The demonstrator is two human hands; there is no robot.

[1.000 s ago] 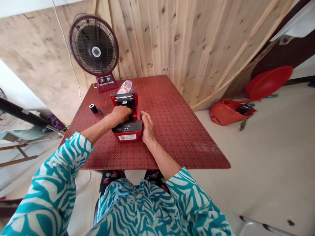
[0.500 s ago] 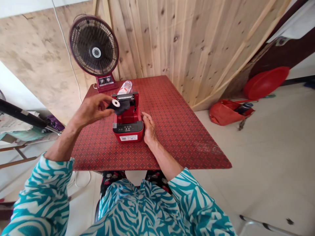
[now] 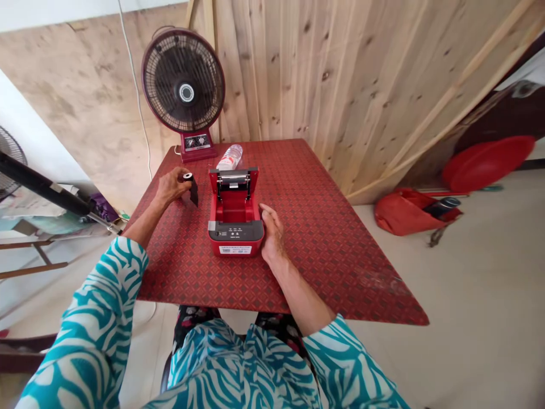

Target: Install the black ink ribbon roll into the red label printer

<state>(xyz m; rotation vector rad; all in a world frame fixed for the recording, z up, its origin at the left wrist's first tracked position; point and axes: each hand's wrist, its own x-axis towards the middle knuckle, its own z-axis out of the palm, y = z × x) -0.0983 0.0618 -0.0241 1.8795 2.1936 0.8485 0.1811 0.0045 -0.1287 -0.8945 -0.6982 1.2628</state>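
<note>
So the whole setup is a plank wall (image 3: 340, 74) behind a red patterned surface (image 3: 332, 267), with a red bag (image 3: 409, 213) and a red basin (image 3: 487, 163) off on the floor to the right. A desk fan (image 3: 183, 88) sits just past the far edge, and a water bottle (image 3: 230, 157) lies on its side near that edge, right behind the printer (image 3: 235, 227). The printer is a little red box sitting around the middle of the surface, a bit toward the near side, with its lid (image 3: 234, 179) flipped up and the red compartment open, and nothing visible sitting inside. The big change is that the left hand (image 3: 172, 186) has pulled back from over the printer and is now out by the left edge, well clear of the box. Its fingers (image 3: 181, 179) are pinched together on a small ribbon roll (image 3: 188, 177), black with a white core, and a short dark tail hangs down just above the surface. Meanwhile the right hand (image 3: 272, 233) rests against the printer's right side, fingers relaxed and slightly apart, not gripping anything.
</note>
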